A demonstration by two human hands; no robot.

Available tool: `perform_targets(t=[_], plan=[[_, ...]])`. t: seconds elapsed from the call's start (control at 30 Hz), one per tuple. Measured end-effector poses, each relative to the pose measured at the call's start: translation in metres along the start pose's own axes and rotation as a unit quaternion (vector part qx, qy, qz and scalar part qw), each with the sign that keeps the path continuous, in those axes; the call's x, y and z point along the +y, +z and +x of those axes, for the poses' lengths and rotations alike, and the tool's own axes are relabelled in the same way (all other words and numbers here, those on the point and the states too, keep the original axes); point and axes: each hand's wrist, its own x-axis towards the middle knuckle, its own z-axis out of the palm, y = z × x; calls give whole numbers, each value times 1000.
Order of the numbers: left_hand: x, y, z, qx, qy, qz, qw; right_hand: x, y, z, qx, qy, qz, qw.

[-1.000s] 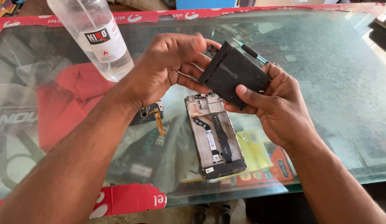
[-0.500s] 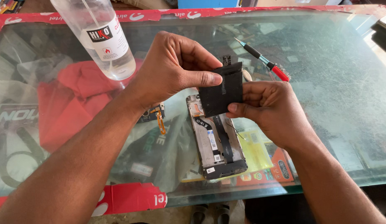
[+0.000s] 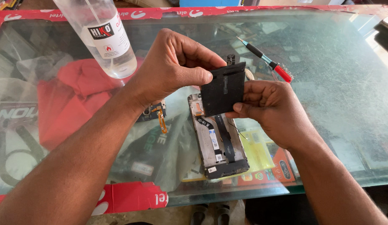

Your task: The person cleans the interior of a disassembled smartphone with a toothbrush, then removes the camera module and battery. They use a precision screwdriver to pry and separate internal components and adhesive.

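While both hands are pinching the black battery (image 3: 223, 88) upright, left hand (image 3: 173, 68) and right hand (image 3: 271, 108) are hovering directly above the opened phone (image 3: 218, 139) lying lengthwise toward the surface's (image 3: 335, 83) near edge.

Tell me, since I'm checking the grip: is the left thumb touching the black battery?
Touching. The head view shows the left hand with its thumb tip pressed on the top left edge of the black battery, no gap between them; the right hand grips the other side.

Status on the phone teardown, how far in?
Done: phone frame lies open on the glass table, ribbon cables bare. In hand: left hand and right hand grip the black battery above it. Left: small board and screwdriver lie aside.
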Motion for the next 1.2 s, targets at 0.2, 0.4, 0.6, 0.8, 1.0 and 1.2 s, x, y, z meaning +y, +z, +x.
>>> perform_targets(t=[0.2, 0.4, 0.6, 0.8, 1.0, 1.2], plan=[[-2, 1, -1, 3, 1, -15, 1000, 2, -1, -2, -19, -10, 54, 998], [-3, -1, -1, 33, -17, -7, 999, 6, -2, -1, -30, -23, 95, 995], [-4, -2, 2, 34, -43, -2, 999, 6, -2, -2, -24, -39, 97, 994], [1, -33, 2, 75, -62, 35, 995, 6, -5, -4, 87, -63, 42, 993], [-6, -56, 0, 96, 20, 234, 967, 7, -5, -6, 105, -94, 51, 989], [-26, -43, 3, 63, 77, 414, 905, 4, -3, -5, 116, -90, 23, 989]])
